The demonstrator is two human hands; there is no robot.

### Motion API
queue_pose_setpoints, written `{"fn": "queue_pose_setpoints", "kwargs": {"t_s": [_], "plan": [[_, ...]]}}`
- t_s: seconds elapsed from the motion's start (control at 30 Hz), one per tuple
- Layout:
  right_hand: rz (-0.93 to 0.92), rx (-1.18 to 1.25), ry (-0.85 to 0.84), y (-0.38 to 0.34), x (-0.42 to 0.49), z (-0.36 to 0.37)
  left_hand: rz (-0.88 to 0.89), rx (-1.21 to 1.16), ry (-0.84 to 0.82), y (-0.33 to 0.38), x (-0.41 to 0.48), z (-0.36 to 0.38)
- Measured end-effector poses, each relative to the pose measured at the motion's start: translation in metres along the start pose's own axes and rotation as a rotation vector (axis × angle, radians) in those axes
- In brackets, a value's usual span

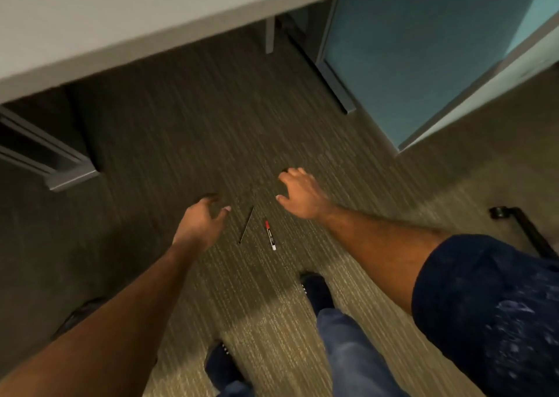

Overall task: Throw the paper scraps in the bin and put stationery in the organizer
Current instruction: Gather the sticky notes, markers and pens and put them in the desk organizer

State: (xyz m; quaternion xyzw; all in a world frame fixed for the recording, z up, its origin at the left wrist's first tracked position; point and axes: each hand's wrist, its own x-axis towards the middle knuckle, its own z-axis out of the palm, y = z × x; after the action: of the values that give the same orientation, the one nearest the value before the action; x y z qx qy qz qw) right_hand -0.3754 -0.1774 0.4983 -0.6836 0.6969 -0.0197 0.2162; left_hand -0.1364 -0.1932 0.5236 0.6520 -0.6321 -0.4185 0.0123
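On the carpet lie a marker (pixel 270 235) with a red cap and white end, and a thin dark pencil (pixel 246 224) just left of it. My left hand (pixel 202 220) hovers to the left of the pencil, fingers loosely spread, holding nothing. My right hand (pixel 299 193) is above and to the right of the marker, fingers relaxed and empty. No bin, organizer or paper scraps are in sight.
A grey desk top (pixel 127 18) overhangs the top of the view, with a desk leg frame (pixel 51 160) at left. A blue partition panel (pixel 423 58) stands at right. A black chair base (pixel 520 227) lies at far right. My feet (pixel 316 290) stand just below the marker.
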Motion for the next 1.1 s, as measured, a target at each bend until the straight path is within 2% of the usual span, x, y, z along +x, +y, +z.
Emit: {"fn": "queue_pose_setpoints", "kwargs": {"t_s": [0.1, 0.23, 0.4, 0.57, 0.73, 0.97, 1.1], "plan": [[0.082, 0.009, -0.024, 0.021, 0.001, 0.047, -0.080, 0.182, -0.051, -0.030, 0.029, 0.034], [0.117, 0.015, -0.048, 0.051, 0.000, 0.108, 0.070, 0.200, -0.010, -0.074, 0.064, 0.080], [0.110, 0.020, -0.028, 0.079, 0.011, 0.184, 0.061, 0.347, 0.013, -0.126, 0.103, 0.142], [0.128, 0.042, -0.121, 0.101, 0.037, 0.255, 0.100, 0.379, -0.024, -0.170, 0.138, 0.203], [0.142, 0.066, -0.123, 0.122, 0.055, 0.329, 0.092, 0.351, -0.051, -0.197, 0.180, 0.249], [0.307, 0.314, -0.250, 0.144, 0.063, 0.418, -0.044, 0.281, -0.118, -0.241, 0.236, 0.296], [0.375, 0.332, -0.251, 0.151, 0.069, 0.449, -0.041, 0.297, -0.154, -0.256, 0.259, 0.311]]}}
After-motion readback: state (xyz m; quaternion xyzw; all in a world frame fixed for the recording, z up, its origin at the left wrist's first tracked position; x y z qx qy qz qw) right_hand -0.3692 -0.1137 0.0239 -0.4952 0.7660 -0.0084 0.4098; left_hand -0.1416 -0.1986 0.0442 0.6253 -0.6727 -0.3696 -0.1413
